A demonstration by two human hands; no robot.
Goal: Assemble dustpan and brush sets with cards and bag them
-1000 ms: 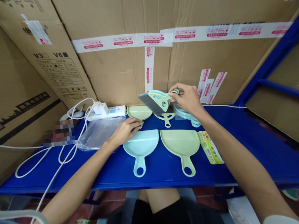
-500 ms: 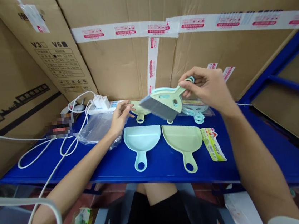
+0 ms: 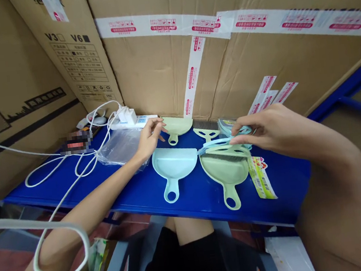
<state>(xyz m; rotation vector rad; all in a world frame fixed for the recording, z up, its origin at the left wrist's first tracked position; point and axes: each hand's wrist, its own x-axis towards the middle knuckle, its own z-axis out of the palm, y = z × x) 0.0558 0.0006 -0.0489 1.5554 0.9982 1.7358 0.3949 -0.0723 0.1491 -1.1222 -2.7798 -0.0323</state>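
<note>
My right hand (image 3: 258, 129) is closed on a green brush (image 3: 229, 150) and a blue brush (image 3: 217, 143) held together, bristles down over the green dustpan (image 3: 225, 169). To the left lies a blue dustpan (image 3: 175, 164). My left hand (image 3: 151, 134), fingers apart and holding nothing, is beside another green dustpan (image 3: 178, 126) at the back. Another green brush (image 3: 207, 133) lies behind the held ones, its dark bristles toward the cardboard. Blue pieces (image 3: 228, 128) in clear plastic are partly hidden behind my right hand. A printed card (image 3: 262, 178) lies right of the green dustpan.
Clear plastic bags (image 3: 119, 146) lie on the blue table (image 3: 135, 197) at the left. White cables (image 3: 84, 161) and a power strip (image 3: 146, 121) are near them. A cardboard wall (image 3: 157, 77) stands behind, with a blue metal frame (image 3: 348, 90) at the right.
My right hand has lowered the brushes over the front green dustpan and turned them bristles down. Another green brush behind now shows more fully. The camera view has shifted slightly.
</note>
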